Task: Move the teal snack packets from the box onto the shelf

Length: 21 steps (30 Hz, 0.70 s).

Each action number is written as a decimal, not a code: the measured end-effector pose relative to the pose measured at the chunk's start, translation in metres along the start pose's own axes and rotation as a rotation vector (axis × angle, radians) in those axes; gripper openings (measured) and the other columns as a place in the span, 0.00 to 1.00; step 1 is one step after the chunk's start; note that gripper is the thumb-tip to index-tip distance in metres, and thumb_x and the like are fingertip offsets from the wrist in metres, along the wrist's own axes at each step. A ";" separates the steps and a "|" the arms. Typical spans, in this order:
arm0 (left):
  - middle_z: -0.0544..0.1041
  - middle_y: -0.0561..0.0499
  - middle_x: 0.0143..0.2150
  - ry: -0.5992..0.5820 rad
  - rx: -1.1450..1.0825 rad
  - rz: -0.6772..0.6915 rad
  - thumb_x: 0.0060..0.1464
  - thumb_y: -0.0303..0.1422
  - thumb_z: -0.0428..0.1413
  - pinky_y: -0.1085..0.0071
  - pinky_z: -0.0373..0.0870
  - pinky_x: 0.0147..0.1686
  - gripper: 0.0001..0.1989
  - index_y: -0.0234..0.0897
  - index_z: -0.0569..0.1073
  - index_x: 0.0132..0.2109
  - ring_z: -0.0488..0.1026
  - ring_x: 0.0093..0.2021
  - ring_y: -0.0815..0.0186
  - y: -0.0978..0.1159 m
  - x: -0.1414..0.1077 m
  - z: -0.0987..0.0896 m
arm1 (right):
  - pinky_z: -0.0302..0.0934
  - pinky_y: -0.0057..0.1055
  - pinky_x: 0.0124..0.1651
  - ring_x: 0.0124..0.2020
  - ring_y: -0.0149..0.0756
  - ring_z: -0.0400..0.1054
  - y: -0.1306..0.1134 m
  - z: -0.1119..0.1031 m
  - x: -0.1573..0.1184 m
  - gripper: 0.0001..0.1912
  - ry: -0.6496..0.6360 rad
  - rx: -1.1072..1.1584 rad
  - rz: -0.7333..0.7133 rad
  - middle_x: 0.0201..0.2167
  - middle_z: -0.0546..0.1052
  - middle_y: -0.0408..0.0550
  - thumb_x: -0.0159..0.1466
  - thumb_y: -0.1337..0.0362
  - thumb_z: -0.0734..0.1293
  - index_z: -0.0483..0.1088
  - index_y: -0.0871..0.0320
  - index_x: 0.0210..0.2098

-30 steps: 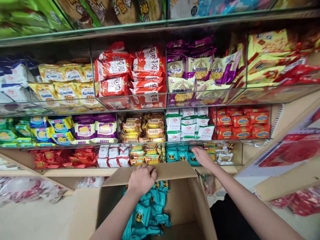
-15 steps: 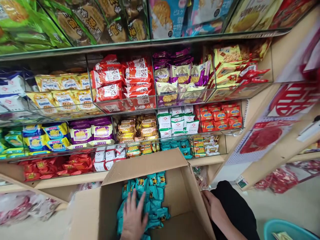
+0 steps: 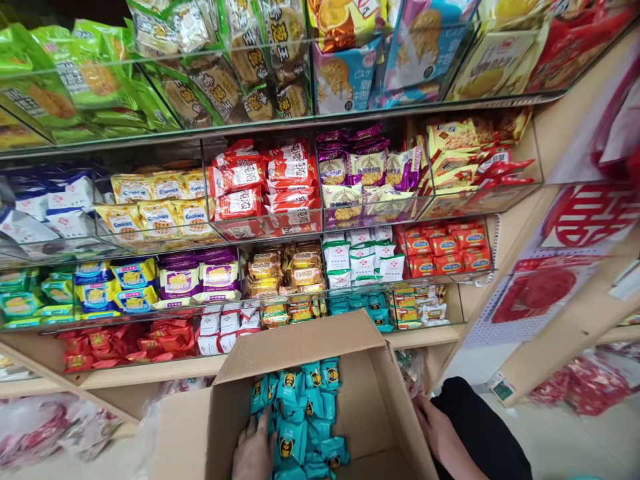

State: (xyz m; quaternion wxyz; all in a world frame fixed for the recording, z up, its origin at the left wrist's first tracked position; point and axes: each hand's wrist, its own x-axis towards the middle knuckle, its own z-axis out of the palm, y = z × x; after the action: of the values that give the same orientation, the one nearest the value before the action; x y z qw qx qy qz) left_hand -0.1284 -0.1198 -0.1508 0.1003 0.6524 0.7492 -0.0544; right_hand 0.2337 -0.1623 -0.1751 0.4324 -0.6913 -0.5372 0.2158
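A cardboard box (image 3: 390,393) stands open before me, with its far flap raised against the lower shelves. Small teal snack packets (image 3: 293,437) with yellow-and-black emblems are piled along its left part; bare cardboard shows on the right. My left hand (image 3: 254,448) is inside the box, at the left edge of the pile. Its slightly bent fingers touch the packets, and none is lifted. At the box's right side, my right hand (image 3: 436,427) grips the wall; some of its fingertips are hidden.
Glass-fronted shelves (image 3: 280,123) of wrapped snacks fill the space ahead. More teal packets (image 3: 367,308) sit in a lower bin behind the box flap. A wooden upright (image 3: 480,327) stands to the right. Red bagged goods (image 3: 585,380) lie low on the right, and plastic bags (image 3: 55,423) at lower left.
My left hand has moved left and down across the packets, its spread fingers drawing closer together. My right hand stays on the box wall. The view has tilted upward, showing more upper shelf.
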 end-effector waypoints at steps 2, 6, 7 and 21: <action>0.67 0.43 0.54 -0.024 -0.069 0.023 0.55 0.31 0.41 0.65 0.56 0.52 0.22 0.34 0.60 0.57 0.63 0.54 0.60 -0.002 0.010 -0.001 | 0.63 0.28 0.27 0.25 0.39 0.70 0.003 0.001 0.001 0.21 -0.041 0.017 -0.004 0.21 0.74 0.49 0.56 0.48 0.54 0.66 0.57 0.22; 0.71 0.44 0.51 -0.055 -0.180 0.100 0.53 0.21 0.38 0.72 0.61 0.48 0.24 0.34 0.60 0.57 0.67 0.51 0.65 -0.016 0.018 -0.009 | 0.62 0.31 0.26 0.24 0.40 0.69 -0.004 -0.011 0.006 0.22 -0.084 0.005 0.002 0.20 0.73 0.50 0.57 0.47 0.53 0.64 0.57 0.21; 0.72 0.45 0.50 -0.034 -0.220 0.112 0.51 0.20 0.39 0.73 0.61 0.47 0.25 0.34 0.61 0.56 0.68 0.50 0.66 -0.020 0.016 -0.013 | 0.62 0.31 0.26 0.23 0.40 0.68 -0.010 -0.017 0.007 0.22 -0.062 0.001 -0.003 0.19 0.72 0.50 0.57 0.48 0.54 0.64 0.58 0.20; 0.74 0.53 0.29 -0.023 -1.432 0.170 0.45 0.44 0.55 0.74 0.67 0.30 0.23 0.38 0.64 0.46 0.71 0.30 0.68 0.125 -0.083 -0.090 | 0.57 0.21 0.23 0.22 0.28 0.62 -0.155 0.023 -0.023 0.18 -0.404 0.418 0.039 0.20 0.66 0.42 0.59 0.51 0.58 0.64 0.60 0.27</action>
State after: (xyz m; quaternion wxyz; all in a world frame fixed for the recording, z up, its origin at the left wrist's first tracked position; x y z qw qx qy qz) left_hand -0.0010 -0.1626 -0.0387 0.5151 0.4819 0.5465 0.4514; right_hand 0.1229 -0.1680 -0.0627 0.4456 -0.5404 -0.5428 0.4634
